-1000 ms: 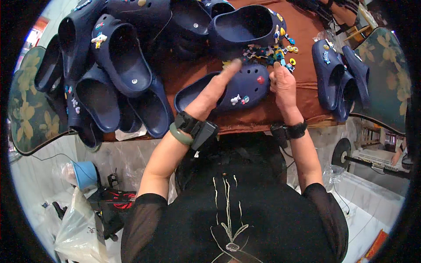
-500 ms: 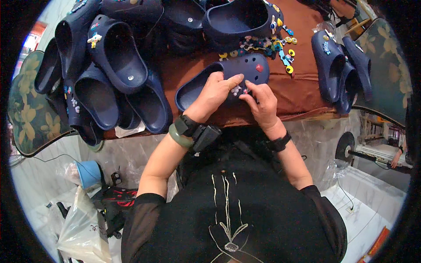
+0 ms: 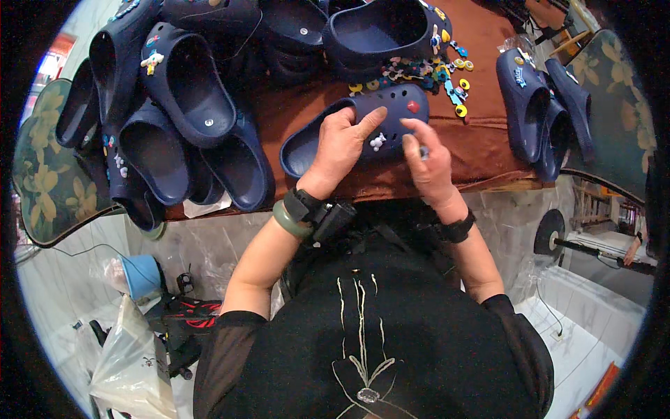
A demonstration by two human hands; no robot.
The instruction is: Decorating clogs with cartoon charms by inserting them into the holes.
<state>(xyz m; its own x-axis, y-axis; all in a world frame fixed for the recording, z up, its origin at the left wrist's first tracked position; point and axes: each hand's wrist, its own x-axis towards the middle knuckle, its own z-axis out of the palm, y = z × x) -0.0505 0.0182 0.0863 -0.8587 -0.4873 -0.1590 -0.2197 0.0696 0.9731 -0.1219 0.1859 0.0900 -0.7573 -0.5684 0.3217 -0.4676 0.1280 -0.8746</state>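
Note:
A navy clog lies on its sole across the near part of the table, toe to the right. My left hand grips it at the opening, thumb stretched over the upper. A red heart-like charm and a white charm sit on the holed upper. Just right of the clog's near side is my right hand, its fingers curled round a small greyish-blue shoe charm, mostly hidden. Beyond the toe lies a pile of colourful shoe charms.
Several navy clogs crowd the left and back of the brown-covered table. More clogs stand at its right side. Below on the left are a blue bucket and a white plastic bag.
My right hand has pulled back from the clog's upper, toward the right and nearer to me, fingers curled. The white charm now shows uncovered. My left hand stays on the clog.

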